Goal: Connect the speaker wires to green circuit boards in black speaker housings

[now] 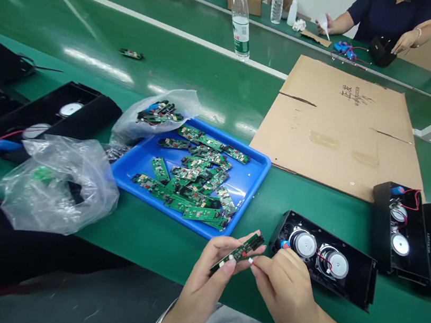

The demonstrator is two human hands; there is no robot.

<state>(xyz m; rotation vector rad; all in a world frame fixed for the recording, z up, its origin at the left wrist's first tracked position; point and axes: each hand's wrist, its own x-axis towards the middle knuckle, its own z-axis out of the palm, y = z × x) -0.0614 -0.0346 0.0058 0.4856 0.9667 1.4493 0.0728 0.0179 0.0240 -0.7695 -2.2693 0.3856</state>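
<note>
My left hand (210, 273) is closed on a green circuit board (238, 254), tilted with its component side up. A small white connector plug (251, 261) on a thin wire is pinched between the thumb and fingers of my right hand (288, 286). The plug is beside the board, a little apart from it. Just behind my right hand lies an open black speaker housing (342, 283) with two round silver speakers and a blue cylindrical part, partly covered by my fingers. Left of my hands, a blue tray (255, 180) holds many loose circuit boards (202, 214).
Clear plastic bags (61, 188) lie left of the tray. More black housings stand at the right (400, 230) and left (57, 118). A flat cardboard sheet (341, 125) covers the bench behind. A water bottle (240, 28) stands further back. Across the bench sits another person (390, 26).
</note>
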